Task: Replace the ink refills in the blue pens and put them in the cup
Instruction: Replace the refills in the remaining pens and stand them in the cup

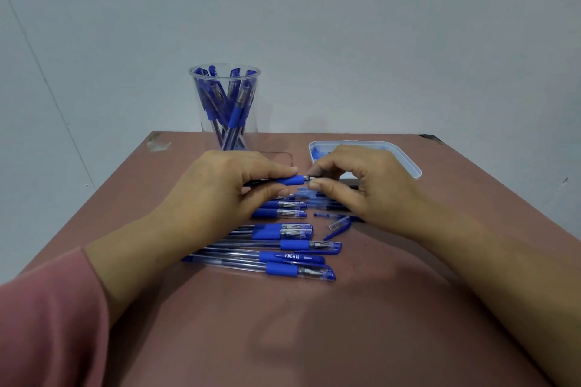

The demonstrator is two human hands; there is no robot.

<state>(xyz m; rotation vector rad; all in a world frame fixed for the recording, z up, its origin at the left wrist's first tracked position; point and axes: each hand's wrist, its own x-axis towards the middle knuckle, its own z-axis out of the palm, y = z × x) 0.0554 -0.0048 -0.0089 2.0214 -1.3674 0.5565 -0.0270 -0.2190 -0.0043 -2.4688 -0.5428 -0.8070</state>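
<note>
Presently, item 1: blue pen [294, 181], held level above the table [314, 324], between both hands and in front of the cup [257, 72].

- Left hand [220, 185]: fingers curled round the barrel and rubber grip.
- Right hand [355, 179]: thumb and forefinger pinch the tip end.
- Step, as judged: unscrewing or reseating the tip section.
- Handling: steady the barrel, turn only the tip, and draw straight along the axis so the thin refill does not bend.

Item 2: capped pens [283, 245], in a row beneath the hands.
Item 3: loose cap [339, 226], just beside them.
Item 4: cup, upright, holding pens.
Item 5: tray [408, 163], behind the right hand.
</note>
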